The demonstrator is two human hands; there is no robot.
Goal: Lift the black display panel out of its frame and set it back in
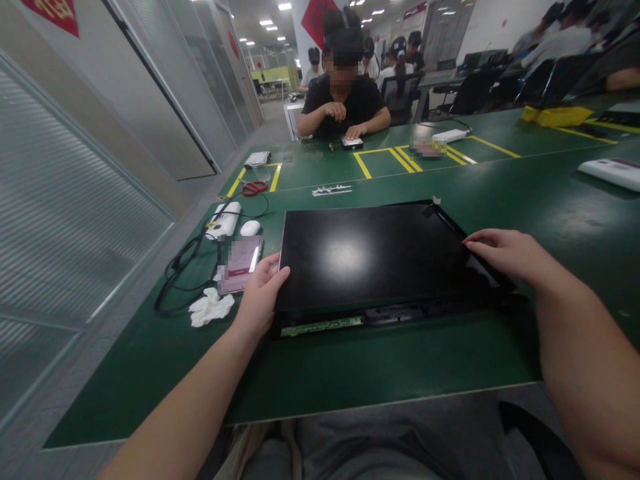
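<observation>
A flat black screen panel lies face up and slightly askew over a black frame, whose rim shows along the back, right and near sides. Under the panel's near edge, a green circuit board strip is exposed. My left hand grips the panel's left edge, thumb on top and fingers against the side. At the right side, my right hand is closed in a pinch at the frame's rim, close to the panel's edge. Whether its fingertips also hold the panel is hidden.
Left of the panel lie a phone, crumpled tissue, a white mouse-shaped object, a white power strip, black cables and red-handled scissors. Small strips lie behind it. Across the green table sits another person.
</observation>
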